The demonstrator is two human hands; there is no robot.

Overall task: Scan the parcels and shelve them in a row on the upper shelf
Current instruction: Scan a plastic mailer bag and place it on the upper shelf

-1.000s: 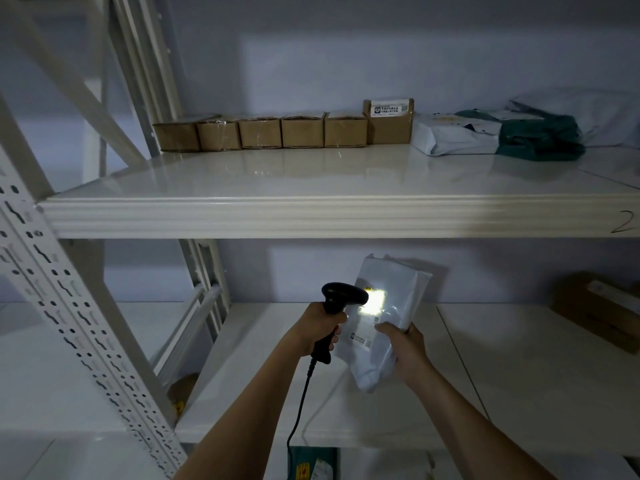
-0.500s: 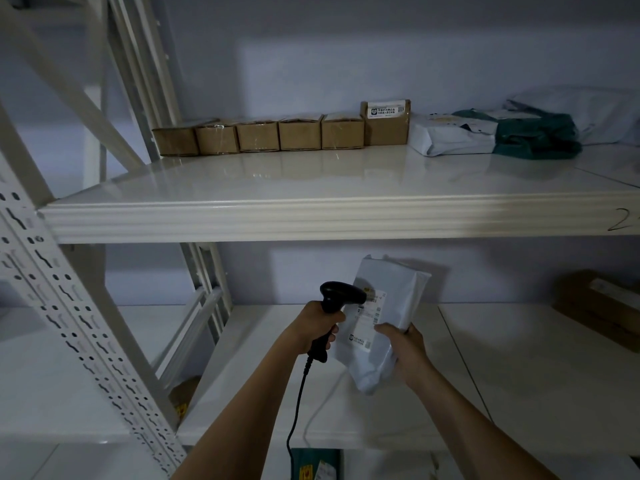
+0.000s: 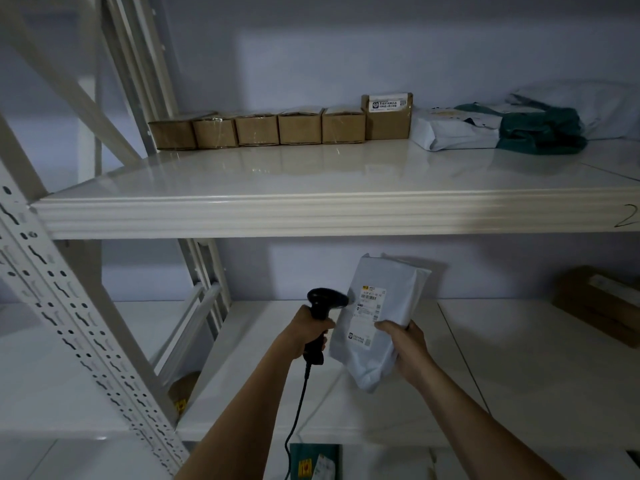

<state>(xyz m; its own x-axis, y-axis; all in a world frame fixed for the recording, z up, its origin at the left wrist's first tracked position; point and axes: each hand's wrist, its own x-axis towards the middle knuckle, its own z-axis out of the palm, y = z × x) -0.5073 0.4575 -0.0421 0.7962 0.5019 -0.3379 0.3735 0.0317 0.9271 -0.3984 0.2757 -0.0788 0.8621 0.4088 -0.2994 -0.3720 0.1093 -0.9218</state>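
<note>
The scanner's bright glare on the label has gone out. My left hand (image 3: 311, 332) grips the black scanner (image 3: 323, 308), aimed at the grey mailer parcel (image 3: 379, 317) that my right hand (image 3: 407, 348) holds upright above the lower shelf (image 3: 502, 358). Beyond, boxes (image 3: 277, 128) stand in a row on the upper shelf (image 3: 311, 174).

6 boxes (image 3: 280, 128) on upper shelf (image 3: 311, 209).

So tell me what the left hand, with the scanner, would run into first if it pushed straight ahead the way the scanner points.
Likely the white parcel: the scanner in the left hand aims right at its label, close by, though depth is unclear.
</note>
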